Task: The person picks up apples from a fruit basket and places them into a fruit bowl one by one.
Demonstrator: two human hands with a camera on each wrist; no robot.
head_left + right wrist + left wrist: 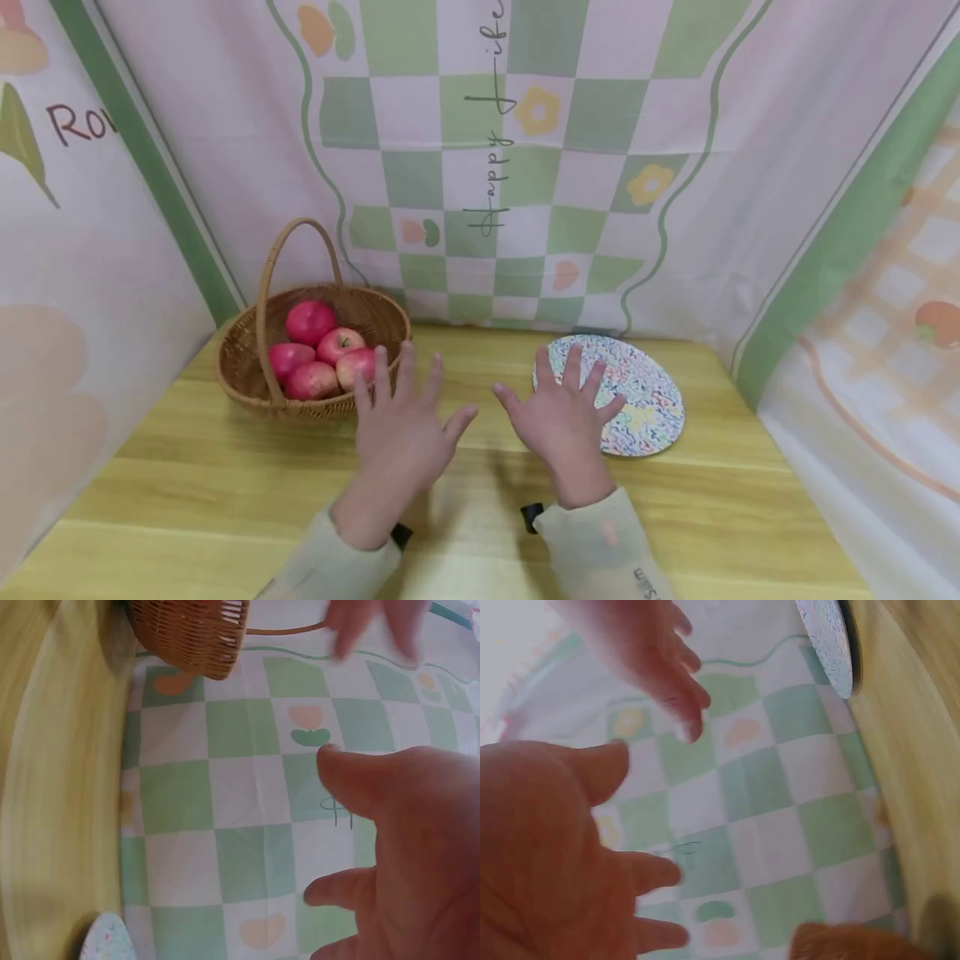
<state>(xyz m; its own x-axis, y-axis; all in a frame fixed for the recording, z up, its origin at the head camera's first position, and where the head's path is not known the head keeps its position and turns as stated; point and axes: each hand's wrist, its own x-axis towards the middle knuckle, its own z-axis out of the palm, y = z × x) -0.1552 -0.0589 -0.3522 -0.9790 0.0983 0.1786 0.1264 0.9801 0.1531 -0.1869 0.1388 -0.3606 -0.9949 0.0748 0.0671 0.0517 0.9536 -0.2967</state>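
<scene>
The person's left grip (401, 433) was released, its fingers spread with nothing between them, just left of the centre of the head frame. The right grip (558, 421) was likewise empty, right of centre, thumb and fingers fanned out. Both seemed to hang above the worktop (150, 500), the backs turned up to the head camera, perhaps to keep the palms clear of everything

Five visible apples (311, 322) lay at centre left, inside a woven basket (236, 379), probably gathered there because its raised wall would stop round fruit rolling. The basket's handle (262, 312) arched upright over them, leaving gaps at either side through which the fruit showed. The left fingertips overlapped the basket's near right edge in the head frame, yet the left wrist view, with the basket at its lower edge, suggested they were apart

At centre right lay a patterned plate (641, 408), flat and bare of fruit, likely set well apart from the basket so that each hand had one thing before it. The right fingers crossed its left part in the head frame; the right wrist view put the plate at the lower left, away from the visible fingers
</scene>
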